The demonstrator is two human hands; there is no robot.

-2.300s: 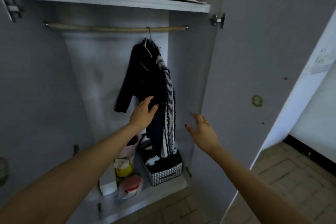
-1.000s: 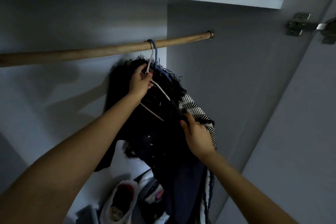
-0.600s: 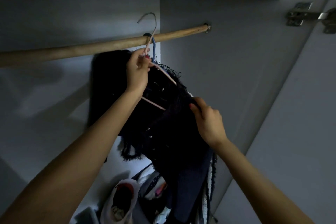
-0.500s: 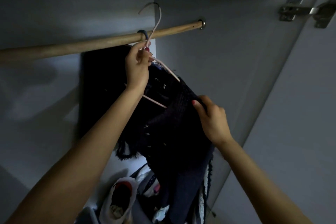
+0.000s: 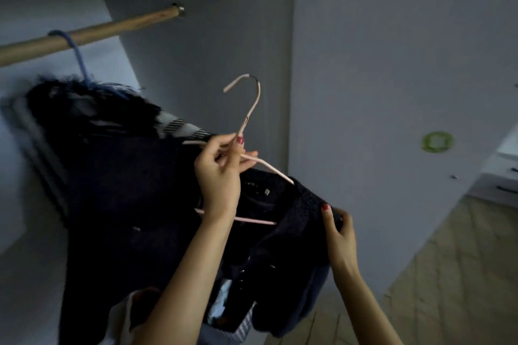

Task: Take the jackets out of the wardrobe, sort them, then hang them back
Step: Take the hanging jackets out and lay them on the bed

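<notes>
Gripping pink hanger (image 5: 253, 109) | left hand (image 5: 218, 173) | dark jacket (image 5: 283, 232) below

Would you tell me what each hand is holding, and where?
Left hand grips the pink hanger at its neck; right hand pinches the dark jacket at its shoulder.

No legible txt; jacket (image 5: 280, 199) neck label too blurred

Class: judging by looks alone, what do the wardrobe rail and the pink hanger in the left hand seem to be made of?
Round tan wardrobe rail: probably wood, matt, faintly mottled, with a metal end socket. Thin pink hanger: likely coated metal wire, since bare metal glints at the hook's bend; the left hand pinches it.
</notes>
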